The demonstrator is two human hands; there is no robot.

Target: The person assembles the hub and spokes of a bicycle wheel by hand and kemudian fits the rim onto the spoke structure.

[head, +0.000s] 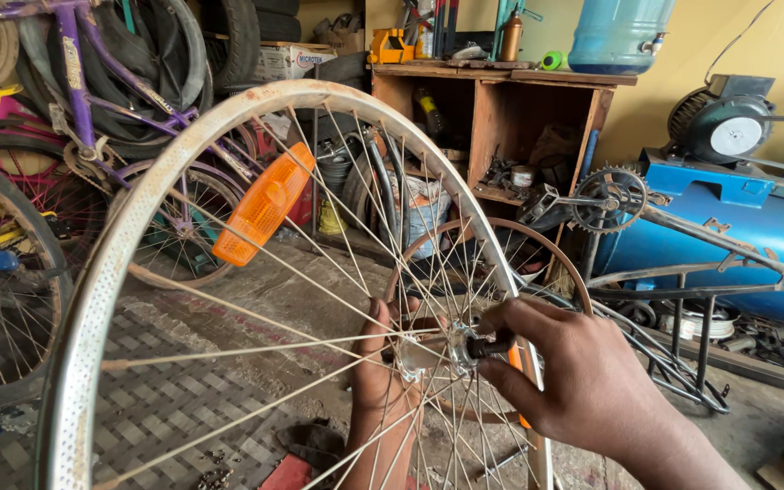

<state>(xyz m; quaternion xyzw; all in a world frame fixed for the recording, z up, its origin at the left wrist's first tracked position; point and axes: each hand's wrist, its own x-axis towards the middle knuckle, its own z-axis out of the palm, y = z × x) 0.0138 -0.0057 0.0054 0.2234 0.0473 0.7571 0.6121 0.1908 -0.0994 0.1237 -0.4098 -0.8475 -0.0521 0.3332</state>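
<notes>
Head view: a bare bicycle wheel [151, 236], rim rusted and speckled, stands upright before the person, an orange reflector [263, 204] clipped in its spokes. The left hand [378, 363] reaches through the spokes and grasps the hub [428, 349] from the far side. The right hand [583, 381] pinches the dark axle end [490, 345] between thumb and fingers. Judgement: the hub wants steady counter-holding while the axle end turns squarely, fingers clear of spokes.

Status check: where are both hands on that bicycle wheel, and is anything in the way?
Left hand grips the hub from behind the spokes. Right hand pinches the axle end. Bicycle wheel upright, orange reflector on spokes. Nothing blocking.
</notes>
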